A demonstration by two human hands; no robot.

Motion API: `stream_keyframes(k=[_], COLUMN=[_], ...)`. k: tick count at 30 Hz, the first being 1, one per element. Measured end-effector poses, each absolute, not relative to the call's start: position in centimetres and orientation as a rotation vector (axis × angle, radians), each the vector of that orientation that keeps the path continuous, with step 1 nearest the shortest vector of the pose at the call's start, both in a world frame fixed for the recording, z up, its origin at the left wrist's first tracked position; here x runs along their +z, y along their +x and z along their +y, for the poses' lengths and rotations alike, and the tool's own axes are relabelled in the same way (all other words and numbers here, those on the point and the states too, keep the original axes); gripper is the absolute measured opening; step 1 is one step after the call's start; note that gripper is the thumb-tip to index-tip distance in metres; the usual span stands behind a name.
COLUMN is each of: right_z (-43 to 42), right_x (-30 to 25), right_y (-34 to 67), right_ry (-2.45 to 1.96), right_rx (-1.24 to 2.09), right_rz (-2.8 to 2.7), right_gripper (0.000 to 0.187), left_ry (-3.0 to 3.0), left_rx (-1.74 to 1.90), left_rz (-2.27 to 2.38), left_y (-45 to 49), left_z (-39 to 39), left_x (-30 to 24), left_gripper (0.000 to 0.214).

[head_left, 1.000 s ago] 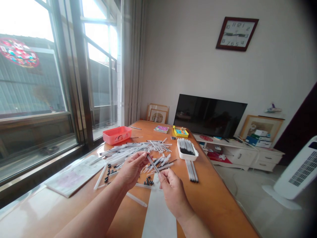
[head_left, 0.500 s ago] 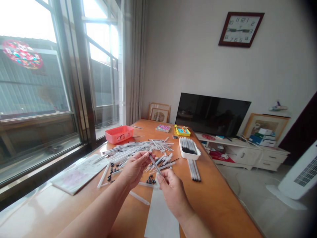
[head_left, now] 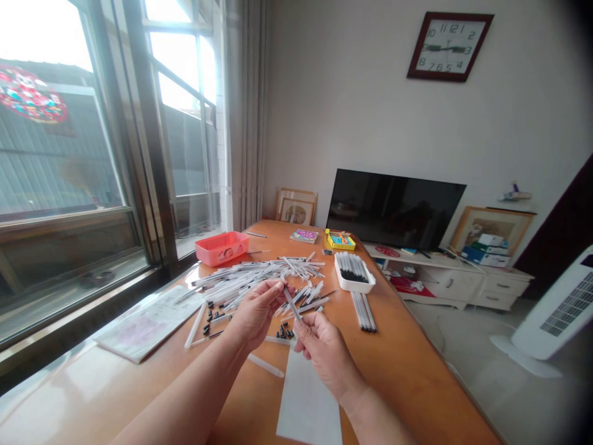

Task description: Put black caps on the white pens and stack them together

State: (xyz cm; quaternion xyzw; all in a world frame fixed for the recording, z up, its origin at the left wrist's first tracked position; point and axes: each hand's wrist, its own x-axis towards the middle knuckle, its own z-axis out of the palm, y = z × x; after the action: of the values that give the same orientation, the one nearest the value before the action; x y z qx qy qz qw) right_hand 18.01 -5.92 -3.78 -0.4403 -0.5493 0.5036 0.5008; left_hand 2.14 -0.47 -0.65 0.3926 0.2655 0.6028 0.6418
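Note:
Between my two hands a slim pen point(head_left: 292, 303) with a clear barrel is held at a slant. My left hand point(head_left: 260, 309) pinches its upper end, and my right hand point(head_left: 321, 343) grips the lower end with thumb and fingers. Just beyond lies a heap of clear pen barrels and refills point(head_left: 252, 275), with shorter clear pieces point(head_left: 306, 300) nearer me. Small black pen parts point(head_left: 284, 332) lie between and behind my hands. A white paper strip point(head_left: 309, 395) is on the table below my right hand, and a loose clear piece point(head_left: 265, 365) lies beside it.
A white tray point(head_left: 356, 285) of black-ended pens stands right of the heap, with several pens point(head_left: 364, 313) in a row before it. A red plastic box point(head_left: 222, 249) is at the back left. A notebook point(head_left: 148, 324) lies by the window. The table's right edge point(head_left: 417, 321) slopes away.
My view has shifted slightly. Both hands stay on the pen, with the grip looking much the same.

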Motion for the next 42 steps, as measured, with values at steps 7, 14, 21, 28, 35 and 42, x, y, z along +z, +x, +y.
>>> stream_keyframes(k=[7, 14, 21, 28, 35, 42], right_z=[-6.0, -6.4, -6.3, -6.2, -6.6, -6.6], right_x=[-3.3, -2.7, -2.8, -3.0, -2.4, -2.7], right_y=[18.5, 18.6, 18.6, 18.7, 18.3, 18.3], right_ry=[-0.898, -0.845, -1.020, -1.025, -0.991, -0.974], right_rx=[1.445, 1.605, 1.252, 1.185, 1.211, 1.224], right_rz=[-1.255, -1.171, -1.363, -1.438, -1.481, -1.434], right_gripper=[0.039, 0.043, 0.040, 0.041, 0.047, 0.048], left_ry=[0.916, 0.872, 0.853, 0.744, 0.677, 0.653], left_rx=[1.324, 1.290, 1.245, 1.029, 0.944, 0.948], left_rz=[0.544, 0.514, 0.606, 0.562, 0.478, 0.431], left_y=[2.1, 2.1, 1.8, 1.5, 2.0, 2.1], left_z=[-0.7, -0.8, -0.7, -1.1, -1.9, -1.8], left_x=[-0.5, -0.5, -0.5, 0.2, 0.9, 0.6], left_gripper=[0.016, 0.019, 0.023, 0.029, 0.032, 0.031])
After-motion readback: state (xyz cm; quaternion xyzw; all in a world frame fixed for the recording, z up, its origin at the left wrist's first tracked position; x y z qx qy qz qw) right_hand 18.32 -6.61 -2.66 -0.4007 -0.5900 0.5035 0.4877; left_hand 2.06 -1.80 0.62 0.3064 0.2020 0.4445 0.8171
